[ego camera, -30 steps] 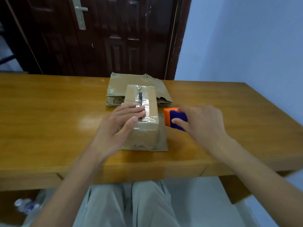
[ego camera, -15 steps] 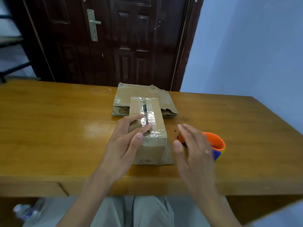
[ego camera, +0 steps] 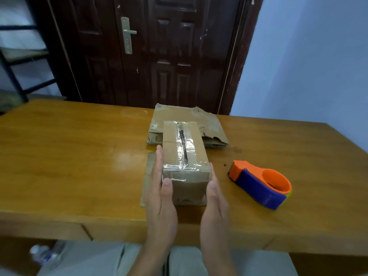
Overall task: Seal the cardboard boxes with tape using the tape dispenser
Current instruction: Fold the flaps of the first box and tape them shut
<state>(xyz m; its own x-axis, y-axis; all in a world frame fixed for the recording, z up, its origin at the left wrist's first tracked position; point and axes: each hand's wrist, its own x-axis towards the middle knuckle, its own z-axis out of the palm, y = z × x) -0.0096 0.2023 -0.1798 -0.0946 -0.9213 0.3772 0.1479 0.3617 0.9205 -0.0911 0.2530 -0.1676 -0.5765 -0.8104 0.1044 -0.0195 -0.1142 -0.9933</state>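
Small cardboard box sits between the two hands on the surface, clear tape already laid along its top seam and folded over the near end. Left hand lies flat against the box's left wall, fingers straight, thumb on the near face. Right hand lies flat against the right wall likewise. Each grip is spread and pressing, neither pinching anything.

Tape dispenser, orange and blue, rests on the surface to the right of the right hand, well apart from it and untouched. A flattened carton lies beyond the fingertips, behind the box. A thin cardboard sheet lies under the left hand and the box.

Risks, as judged: tape at the near end looks wrinkled, so it may lift if not pressed down. The box rests on the loose sheet and could slide when squeezed or turned. Flat palms give little purchase, so a lift may slip
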